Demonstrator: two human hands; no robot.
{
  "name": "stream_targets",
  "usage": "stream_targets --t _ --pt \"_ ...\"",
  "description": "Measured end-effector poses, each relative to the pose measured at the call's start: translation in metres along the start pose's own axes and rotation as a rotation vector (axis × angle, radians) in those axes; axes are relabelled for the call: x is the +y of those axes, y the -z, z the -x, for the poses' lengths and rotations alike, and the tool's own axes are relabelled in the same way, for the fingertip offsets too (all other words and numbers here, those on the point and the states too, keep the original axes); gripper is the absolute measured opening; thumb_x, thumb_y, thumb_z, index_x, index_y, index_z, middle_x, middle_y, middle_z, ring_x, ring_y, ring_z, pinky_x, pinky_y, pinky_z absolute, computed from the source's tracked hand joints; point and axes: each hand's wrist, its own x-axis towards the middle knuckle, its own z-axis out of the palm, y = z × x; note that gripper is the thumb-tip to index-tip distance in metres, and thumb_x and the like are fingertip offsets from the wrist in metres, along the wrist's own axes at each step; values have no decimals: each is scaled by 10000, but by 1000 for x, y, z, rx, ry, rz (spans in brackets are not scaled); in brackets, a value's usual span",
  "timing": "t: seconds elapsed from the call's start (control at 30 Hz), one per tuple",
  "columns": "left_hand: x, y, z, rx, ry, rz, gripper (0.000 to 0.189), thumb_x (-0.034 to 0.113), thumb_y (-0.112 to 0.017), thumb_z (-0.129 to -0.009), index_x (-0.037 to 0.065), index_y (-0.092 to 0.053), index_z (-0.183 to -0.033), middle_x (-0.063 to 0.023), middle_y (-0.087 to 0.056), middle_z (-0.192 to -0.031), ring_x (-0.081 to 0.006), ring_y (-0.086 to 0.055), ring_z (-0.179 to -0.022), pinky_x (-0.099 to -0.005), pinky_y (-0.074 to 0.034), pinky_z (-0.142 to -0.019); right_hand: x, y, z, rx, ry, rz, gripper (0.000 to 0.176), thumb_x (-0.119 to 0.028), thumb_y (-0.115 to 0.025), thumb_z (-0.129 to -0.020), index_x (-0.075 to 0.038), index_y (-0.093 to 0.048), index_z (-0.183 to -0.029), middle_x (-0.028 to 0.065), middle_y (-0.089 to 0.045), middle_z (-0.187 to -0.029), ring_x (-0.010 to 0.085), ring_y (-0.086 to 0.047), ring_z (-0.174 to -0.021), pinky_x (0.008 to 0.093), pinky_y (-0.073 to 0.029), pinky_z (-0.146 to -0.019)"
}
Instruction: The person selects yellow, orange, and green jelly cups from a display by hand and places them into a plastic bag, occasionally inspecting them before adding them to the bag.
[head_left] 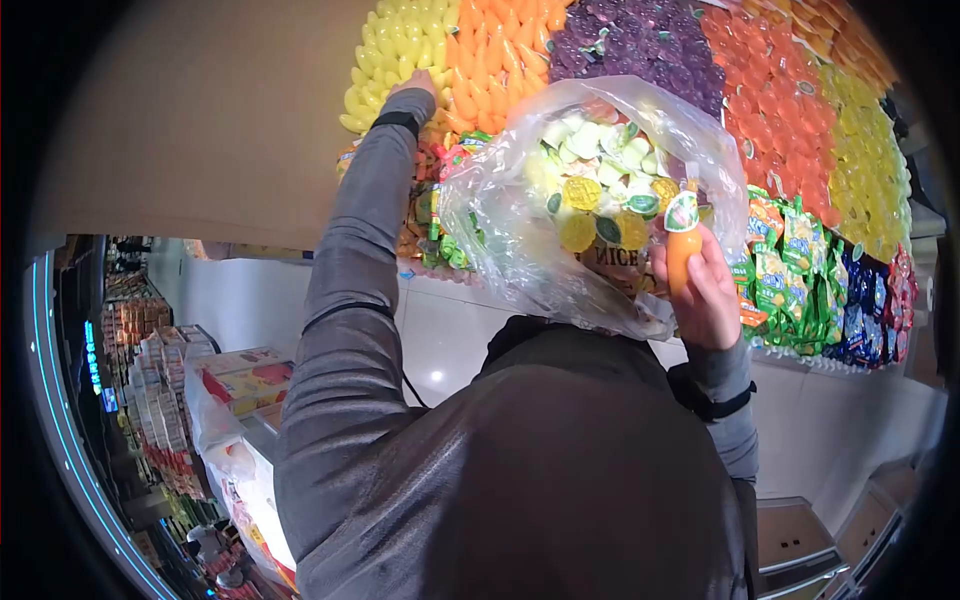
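Note:
An orange carrot-shaped pack (683,245) with a green and white label is held in my right hand (708,285), its fingers closed round it. Beside that hand a large clear plastic bag (490,225) stands open, with pale green and yellow packs (590,165) inside. My left hand (420,84) reaches to the border between the yellow packs (385,50) and the orange carrot-shaped packs (495,65) on the display. Its fingers are small and partly hidden, so I cannot make out whether it holds anything.
Purple packs (635,45), red packs (770,110) and more yellow packs (868,170) fill the display to the right. Green bagged goods (800,265) hang along its near edge. Boxes (245,380) in a plastic bag stand at the lower left, before stocked shelves.

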Motion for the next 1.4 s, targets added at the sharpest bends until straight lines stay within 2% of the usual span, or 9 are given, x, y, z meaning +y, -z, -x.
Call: stream_targets --t 0.1,0.13,0.17,0.27,0.47,0.67,0.87,1.07,1.4 --pt "14 35 26 -108 40 183 498 69 -531 -792 -23 -461 -1276 -225 -474 -1310 -356 -484 -1194 -384 -383 -1013 0 1 -10 -56 -6 -181 467 -132 -421 -959 -27 -283 -1392 163 -453 -1309 252 -521 -1125 373 -459 -935" --pt "-3 -4 14 400 -181 226 535 59 -532 -783 -28 -438 -1302 -223 -434 -1351 -333 -424 -1256 -349 -352 -1044 -1 0 -10 -75 -21 -225 463 -143 -419 -963 -14 -285 -1387 168 -446 -1323 251 -525 -1116 364 -459 -935" --pt "0 8 38 530 -335 462 558 69 -562 -775 -15 -438 -1312 -209 -412 -1376 -319 -370 -1298 -328 -318 -1068 -1 2 -11 -92 -26 -237 466 -141 -429 -960 -7 -289 -1384 170 -444 -1326 253 -523 -1125 358 -457 -937" --pt "64 81 181 404 -539 1243 458 -23 -506 -834 1 -480 -1291 -156 -523 -1295 -243 -529 -1176 -323 -413 -971 3 -3 -8 -45 -22 -211 461 -113 -469 -944 11 -321 -1363 169 -459 -1318 259 -533 -1129 339 -463 -929" --pt "139 72 289 453 -988 933 475 -93 -588 -711 90 -596 -1149 -86 -578 -1198 -229 -596 -941 -312 -506 -759 8 -32 -17 -63 -150 256 407 -55 -587 -871 -4 -467 -1257 120 -624 -1118 167 -646 -876 250 -512 -725" --pt "94 63 284 46 -739 1338 430 -11 -676 -717 67 -586 -1130 -65 -570 -1031 -181 -578 -926 -300 -488 -782 -5 -80 7 -135 -165 475 273 21 -446 -896 38 -547 -1148 138 -627 -1133 107 -614 -726 221 -477 -654" --pt "11 96 224 350 -301 1809 373 6 -578 -874 -32 -448 -1222 -61 -526 -1061 -117 -545 -960 -234 -459 -853 -20 -49 39 -387 -751 990 202 -64 -451 -915 -3 -629 -843 60 -602 -661 94 -591 -586 244 -458 -546" --pt "-14 59 81 403 -426 1411 306 123 -702 -803 4 -538 -1033 -55 -629 -891 -92 -589 -711 -225 -487 -674 65 113 154 -910 -796 1304 265 -306 -577 -849 -65 -648 -931 137 -660 -777 258 -646 -691 341 -501 -627" --pt "22 60 -53 461 -326 803 421 302 -724 -762 15 -592 -1041 -125 -667 -955 -231 -648 -825 -319 -500 -755 96 127 167 -867 -918 1318 272 -314 -581 -842 -68 -649 -934 138 -661 -783 265 -646 -701 345 -502 -634"
